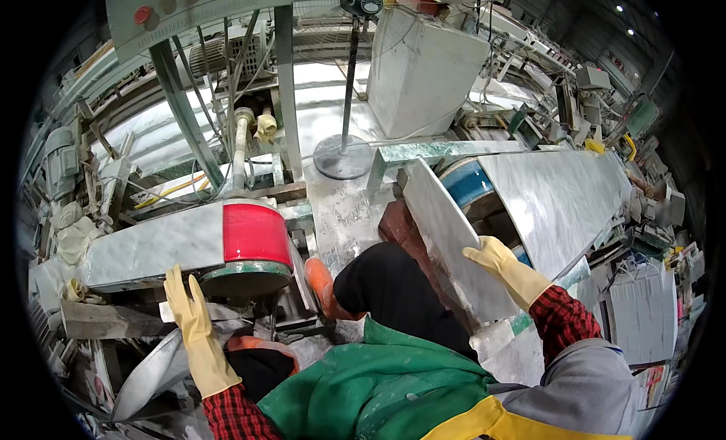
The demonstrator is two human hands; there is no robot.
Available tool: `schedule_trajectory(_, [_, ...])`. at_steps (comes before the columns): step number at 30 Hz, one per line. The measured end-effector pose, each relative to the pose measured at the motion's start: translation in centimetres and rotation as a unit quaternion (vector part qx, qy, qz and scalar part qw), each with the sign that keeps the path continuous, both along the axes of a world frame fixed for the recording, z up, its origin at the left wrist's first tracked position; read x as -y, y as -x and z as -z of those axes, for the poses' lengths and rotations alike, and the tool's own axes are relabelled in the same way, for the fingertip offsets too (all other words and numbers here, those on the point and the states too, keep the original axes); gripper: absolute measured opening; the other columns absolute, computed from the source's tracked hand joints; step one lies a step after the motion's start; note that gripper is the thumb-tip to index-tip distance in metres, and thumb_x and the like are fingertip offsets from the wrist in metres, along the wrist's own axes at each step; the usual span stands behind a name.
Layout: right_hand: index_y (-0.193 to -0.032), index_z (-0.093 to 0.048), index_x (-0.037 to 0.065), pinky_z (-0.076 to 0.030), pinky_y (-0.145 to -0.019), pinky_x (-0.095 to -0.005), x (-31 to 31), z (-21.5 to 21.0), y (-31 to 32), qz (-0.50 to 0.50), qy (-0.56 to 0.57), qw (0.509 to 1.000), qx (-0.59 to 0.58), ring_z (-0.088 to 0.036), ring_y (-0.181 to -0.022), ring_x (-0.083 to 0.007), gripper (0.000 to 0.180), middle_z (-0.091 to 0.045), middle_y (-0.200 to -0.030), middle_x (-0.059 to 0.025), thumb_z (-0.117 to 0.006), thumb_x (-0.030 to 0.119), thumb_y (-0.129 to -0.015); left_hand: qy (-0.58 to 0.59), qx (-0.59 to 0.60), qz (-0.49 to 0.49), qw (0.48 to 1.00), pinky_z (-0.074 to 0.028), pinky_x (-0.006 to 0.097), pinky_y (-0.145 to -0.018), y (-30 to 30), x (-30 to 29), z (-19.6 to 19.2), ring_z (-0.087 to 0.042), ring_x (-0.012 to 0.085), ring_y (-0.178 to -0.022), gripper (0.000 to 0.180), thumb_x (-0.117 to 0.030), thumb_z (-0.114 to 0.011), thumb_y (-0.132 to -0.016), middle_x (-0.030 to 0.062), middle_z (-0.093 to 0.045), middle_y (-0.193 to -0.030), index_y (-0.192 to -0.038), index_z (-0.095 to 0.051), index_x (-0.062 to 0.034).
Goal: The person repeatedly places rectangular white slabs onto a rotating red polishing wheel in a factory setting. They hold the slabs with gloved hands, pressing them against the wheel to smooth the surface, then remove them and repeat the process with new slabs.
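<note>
Beyond, I see a pedestal fan (349, 85); the tilted marble slab (439, 228) stands beside a blue belt (465, 184). My left hand (197, 328) spreads, fingers apart, near a red belt (255, 232); my right hand (505, 268) meets the slab's edge, clamped or not I cannot tell.

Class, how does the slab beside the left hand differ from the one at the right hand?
The left slab lies flat beside the exposed red belt; the right slab is steeply tilted. The open left hand is at the left slab's near edge, contact unclear; the right hand grips the right slab's edge. Both are pale, grey-streaked slabs.
</note>
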State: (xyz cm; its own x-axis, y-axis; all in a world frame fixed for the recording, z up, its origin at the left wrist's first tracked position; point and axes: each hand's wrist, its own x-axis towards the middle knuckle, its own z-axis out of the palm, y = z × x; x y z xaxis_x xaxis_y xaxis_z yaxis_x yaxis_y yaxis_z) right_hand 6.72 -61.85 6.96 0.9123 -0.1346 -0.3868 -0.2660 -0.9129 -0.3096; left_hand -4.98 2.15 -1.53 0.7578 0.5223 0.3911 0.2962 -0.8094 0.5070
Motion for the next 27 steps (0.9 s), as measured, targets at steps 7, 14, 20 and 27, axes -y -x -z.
schedule_trajectory(7, [-0.123, -0.067, 0.003, -0.051, -0.085, -0.0377, -1.0, -1.2, 0.6, 0.055, -0.022, 0.998, -0.030, -0.070, -0.096, -0.0269, 0.055, -0.072, -0.103, -0.0162, -0.070, 0.044, -0.086, 0.027, 0.036, 0.008, 0.999, -0.026, 0.047, -0.118, 0.6, 0.4, -0.4, -0.031, 0.0421, -0.144, 0.047, -0.027, -0.052, -0.103, 0.0242, -0.038, -0.154, -0.146, -0.047, -0.0073])
schedule_trajectory(14, [-0.121, -0.066, -0.001, -0.051, -0.088, -0.0389, -0.7, -1.3, 0.2, 0.055, -0.031, 0.998, 0.017, -0.069, -0.101, -0.0278, 0.053, -0.072, -0.105, -0.0186, -0.071, 0.039, -0.086, 0.047, 0.011, -0.025, 0.999, -0.025, 0.046, -0.119, 1.3, 0.3, -1.4, -0.030, 0.0404, -0.145, 0.049, -0.029, -0.052, -0.104, 0.0231, -0.036, -0.156, -0.148, -0.046, -0.0091])
schedule_trajectory(20, [-0.124, -0.065, -0.001, -0.051, -0.093, -0.0388, -0.1, -0.8, -0.2, 0.110, -0.048, 0.992, 0.036, -0.069, -0.105, -0.0307, 0.053, -0.071, -0.112, -0.0201, -0.069, 0.036, -0.087, 0.033, 0.036, 0.005, 0.999, -0.025, 0.046, -0.118, 0.5, 0.1, -0.9, -0.031, 0.0413, -0.144, 0.047, -0.027, -0.052, -0.103, 0.0238, -0.036, -0.155, -0.146, -0.048, -0.0088])
schedule_trajectory(27, [-0.123, -0.064, -0.002, -0.051, -0.091, -0.0387, 2.0, 0.6, -0.2, 0.080, -0.048, 0.995, 0.042, -0.069, -0.103, -0.0301, 0.054, -0.072, -0.110, -0.0194, -0.070, 0.037, -0.086, 0.024, 0.010, 0.010, 1.000, -0.025, 0.045, -0.119, 0.0, 0.4, -0.9, -0.030, 0.0400, -0.145, 0.048, -0.025, -0.052, -0.103, 0.0248, -0.034, -0.155, -0.148, -0.045, -0.0092])
